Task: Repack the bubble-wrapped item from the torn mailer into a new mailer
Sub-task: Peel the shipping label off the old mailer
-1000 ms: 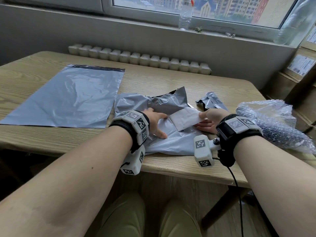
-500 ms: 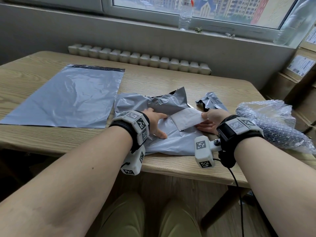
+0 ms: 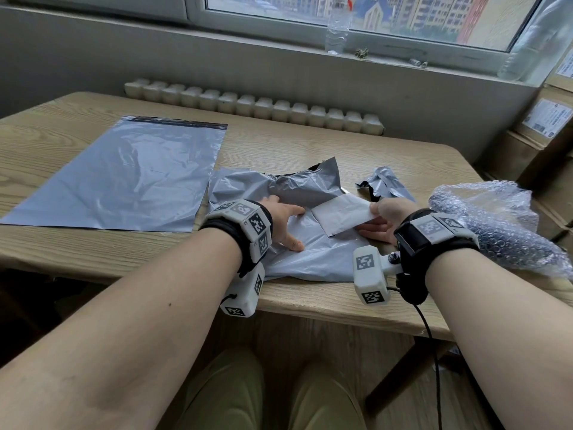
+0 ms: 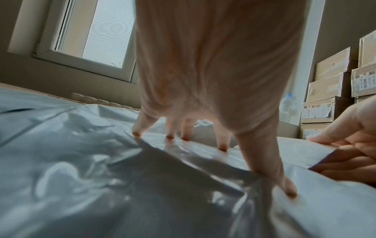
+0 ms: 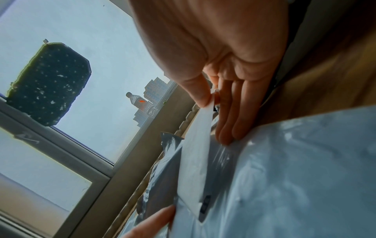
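Note:
The torn grey mailer [image 3: 310, 259] lies crumpled near the table's front edge. My left hand [image 3: 285, 221] presses flat on it with spread, straight fingers [image 4: 171, 128]. A white label [image 3: 341, 212] is stuck on the mailer, its right edge lifted. My right hand [image 3: 381, 215] pinches that edge between thumb and forefinger [image 5: 211, 98], the other fingers lying on the mailer [image 5: 305, 177]. The bubble-wrapped item [image 3: 496, 225] rests on the table right of my right wrist. The new grey mailer [image 3: 124, 172] lies flat at the left.
A torn-off grey scrap [image 3: 384, 184] lies just beyond my right hand. A white radiator [image 3: 248, 103] runs behind the table, and a water bottle [image 3: 338, 29] stands on the sill. Cardboard boxes [image 3: 542, 128] are stacked at the right.
My right hand has drawn the label's lifted edge very slightly to the right. The left hand stays pressed in the same place.

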